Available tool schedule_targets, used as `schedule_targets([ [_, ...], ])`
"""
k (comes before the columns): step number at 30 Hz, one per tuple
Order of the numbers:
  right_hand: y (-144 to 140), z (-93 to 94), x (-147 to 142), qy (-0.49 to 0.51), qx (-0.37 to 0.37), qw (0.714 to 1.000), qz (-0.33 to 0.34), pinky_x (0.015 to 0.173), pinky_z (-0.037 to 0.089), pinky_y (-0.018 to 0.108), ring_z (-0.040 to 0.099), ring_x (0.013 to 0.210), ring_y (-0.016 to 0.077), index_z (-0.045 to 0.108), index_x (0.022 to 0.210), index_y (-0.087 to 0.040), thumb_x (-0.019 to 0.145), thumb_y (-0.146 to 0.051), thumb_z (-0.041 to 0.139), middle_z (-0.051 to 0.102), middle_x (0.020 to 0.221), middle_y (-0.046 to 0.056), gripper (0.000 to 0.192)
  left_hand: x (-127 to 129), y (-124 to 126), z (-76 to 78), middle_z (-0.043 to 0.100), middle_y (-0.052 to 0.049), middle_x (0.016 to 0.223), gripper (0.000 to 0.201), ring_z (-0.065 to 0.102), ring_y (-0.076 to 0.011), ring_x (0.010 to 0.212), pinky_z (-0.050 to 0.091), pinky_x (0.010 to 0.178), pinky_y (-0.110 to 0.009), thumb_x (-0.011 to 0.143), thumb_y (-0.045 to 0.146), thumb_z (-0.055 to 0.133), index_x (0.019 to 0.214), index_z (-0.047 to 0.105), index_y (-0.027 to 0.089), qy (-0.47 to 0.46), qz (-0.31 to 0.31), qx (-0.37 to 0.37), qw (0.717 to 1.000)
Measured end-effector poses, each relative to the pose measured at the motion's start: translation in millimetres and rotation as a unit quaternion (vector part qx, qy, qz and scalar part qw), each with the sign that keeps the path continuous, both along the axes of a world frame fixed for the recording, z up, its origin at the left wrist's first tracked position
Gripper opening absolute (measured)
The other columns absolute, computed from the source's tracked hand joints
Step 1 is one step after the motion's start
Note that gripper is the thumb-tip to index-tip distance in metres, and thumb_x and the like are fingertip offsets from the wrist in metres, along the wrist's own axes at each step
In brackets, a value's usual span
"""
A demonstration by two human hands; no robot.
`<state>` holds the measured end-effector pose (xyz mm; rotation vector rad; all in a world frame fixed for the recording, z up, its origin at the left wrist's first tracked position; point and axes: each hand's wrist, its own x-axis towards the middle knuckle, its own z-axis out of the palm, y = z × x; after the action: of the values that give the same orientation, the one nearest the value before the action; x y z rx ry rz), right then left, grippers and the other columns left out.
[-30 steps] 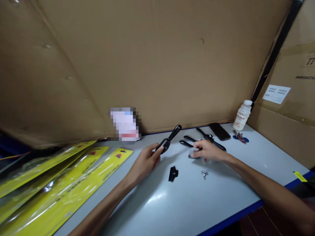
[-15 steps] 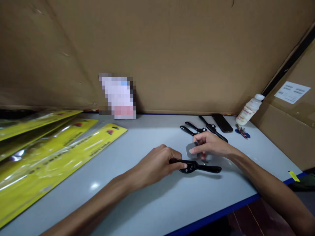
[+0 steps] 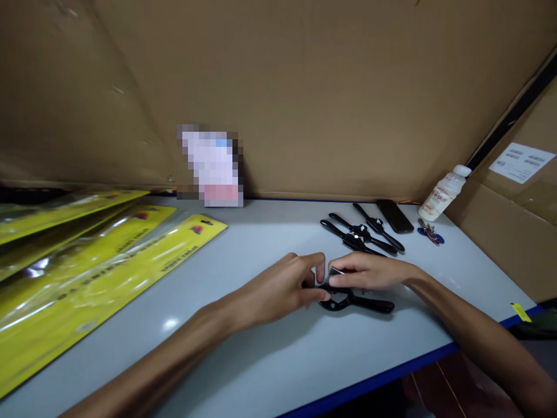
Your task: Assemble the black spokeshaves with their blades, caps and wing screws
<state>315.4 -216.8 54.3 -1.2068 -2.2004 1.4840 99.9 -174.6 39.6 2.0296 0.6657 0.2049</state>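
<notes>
Lighting is moderate and even, coming from overhead. A soft white glare spot sits on the table (image 3: pixel 170 323) left of the left hand (image 3: pixel 285 287), with streaked reflections on the yellow packages (image 3: pixel 100 273) farther left. Faint, diffuse shadows lie under both forearms and beneath the black tool (image 3: pixel 357 301) just right of the right hand (image 3: pixel 365 274). Focus is fair at centre; the cardboard wall (image 3: pixel 304 87) looks soft and grainy. Wide-angle distortion bends lines at the edges. 1 pixelated patch (image 3: pixel 211 165) masks an area behind the hands.

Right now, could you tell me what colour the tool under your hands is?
Black: the tool, clearest in the head view.
</notes>
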Motion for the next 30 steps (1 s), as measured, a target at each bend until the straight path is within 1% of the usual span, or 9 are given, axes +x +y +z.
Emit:
schedule_targets([
  [3, 1, -1.0, -1, -0.004, 0.003, 1.000, -0.010, 0.054, 0.025, 0.024, 0.034, 0.062, 0.0092, 0.054, 0.079, -0.018, 0.081, -0.043, 0.072, 0.037, 0.069, -0.007, 0.031, -2, 0, 3.9, 0.058, 0.009, 0.053, 0.011, 0.041, -0.0101, 0.047, 0.029, 0.047, -0.021, 0.081, 0.026, 0.060, 0.085, 0.051, 0.024, -0.007, 0.000, 0.022, 1.000],
  [7, 1, 0.8, -2, 0.052, -0.037, 0.997, -0.051, 0.053, 0.022, 0.024, 0.032, 0.058, 0.0083, 0.060, 0.077, -0.017, 0.077, -0.037, 0.075, 0.037, 0.063, -0.008, 0.025, -4, 0, 12.8, 0.061, 0.008, 0.054, 0.020, 0.041, -0.0102, 0.046, 0.031, 0.048, -0.023, 0.081, 0.028, 0.061, 0.100, 0.059, 0.024, -0.016, 0.020, 0.063, 0.998],
  [10, -1, 1.2, -6, 0.122, -0.057, 0.984, -0.112, 0.051, 0.022, 0.023, 0.033, 0.055, 0.0074, 0.057, 0.072, -0.016, 0.075, -0.031, 0.075, 0.042, 0.062, -0.008, 0.024, -5, 1, 19.8, 0.067, 0.003, 0.071, 0.034, 0.055, -0.0143, 0.058, 0.043, 0.057, -0.026, 0.080, 0.036, 0.064, 0.112, 0.059, 0.025, -0.113, 0.124, 0.092, 0.982],
  [13, -3, -3.0, -12, 0.180, -0.076, 0.958, -0.208, 0.048, 0.020, 0.023, 0.032, 0.052, 0.0065, 0.056, 0.073, -0.016, 0.074, -0.031, 0.075, 0.045, 0.060, -0.008, 0.023, -5, 6, 21.1, 0.065, -0.002, 0.096, 0.036, 0.063, -0.0197, 0.088, 0.051, 0.080, -0.034, 0.076, 0.039, 0.066, 0.108, 0.055, 0.026, -0.295, 0.337, 0.163, 0.879],
  [15, -3, -6.9, -16, 0.210, -0.068, 0.933, -0.285, 0.045, 0.017, 0.022, 0.031, 0.049, 0.0061, 0.058, 0.075, -0.017, 0.073, -0.033, 0.075, 0.046, 0.060, -0.008, 0.024, -3, 7, 17.1, 0.060, -0.002, 0.098, 0.030, 0.061, -0.0199, 0.094, 0.050, 0.086, -0.036, 0.076, 0.040, 0.065, 0.099, 0.053, 0.025, -0.364, 0.425, 0.165, 0.812],
  [17, -4, -10.0, -19, 0.245, -0.053, 0.904, -0.347, 0.044, 0.017, 0.022, 0.031, 0.048, 0.0057, 0.058, 0.077, -0.017, 0.073, -0.035, 0.075, 0.048, 0.060, -0.007, 0.025, 2, 4, 10.6, 0.058, -0.001, 0.091, 0.028, 0.060, -0.0188, 0.087, 0.050, 0.083, -0.036, 0.077, 0.043, 0.064, 0.092, 0.051, 0.024, -0.349, 0.413, 0.090, 0.837],
  [20, -6, -11.8, -25, 0.286, -0.044, 0.875, -0.387, 0.042, 0.020, 0.020, 0.031, 0.045, 0.0050, 0.056, 0.076, -0.017, 0.072, -0.036, 0.075, 0.046, 0.058, -0.008, 0.027, 12, -12, 2.1, 0.062, -0.002, 0.083, 0.038, 0.065, -0.0201, 0.078, 0.054, 0.078, -0.039, 0.075, 0.049, 0.067, 0.097, 0.051, 0.021, -0.247, 0.208, -0.140, 0.936],
  [23, -10, -12.1, -30, 0.295, -0.045, 0.869, -0.394, 0.040, 0.023, 0.020, 0.035, 0.043, 0.0051, 0.055, 0.075, -0.018, 0.073, -0.038, 0.075, 0.045, 0.056, -0.008, 0.029, 21, -33, -0.4, 0.066, -0.005, 0.085, 0.050, 0.067, -0.0222, 0.083, 0.054, 0.083, -0.041, 0.078, 0.052, 0.069, 0.110, 0.052, 0.018, -0.213, 0.107, -0.262, 0.935],
  [30, -18, -8.9, -41, 0.305, -0.021, 0.870, -0.387, 0.030, 0.024, 0.020, 0.035, 0.031, 0.0051, 0.047, 0.076, -0.021, 0.075, -0.042, 0.074, 0.045, 0.050, -0.012, 0.034, 29, -48, -1.9, 0.069, -0.008, 0.094, 0.061, 0.069, -0.0249, 0.089, 0.057, 0.079, -0.040, 0.087, 0.053, 0.061, 0.134, 0.043, 0.019, -0.272, 0.140, -0.324, 0.895],
])
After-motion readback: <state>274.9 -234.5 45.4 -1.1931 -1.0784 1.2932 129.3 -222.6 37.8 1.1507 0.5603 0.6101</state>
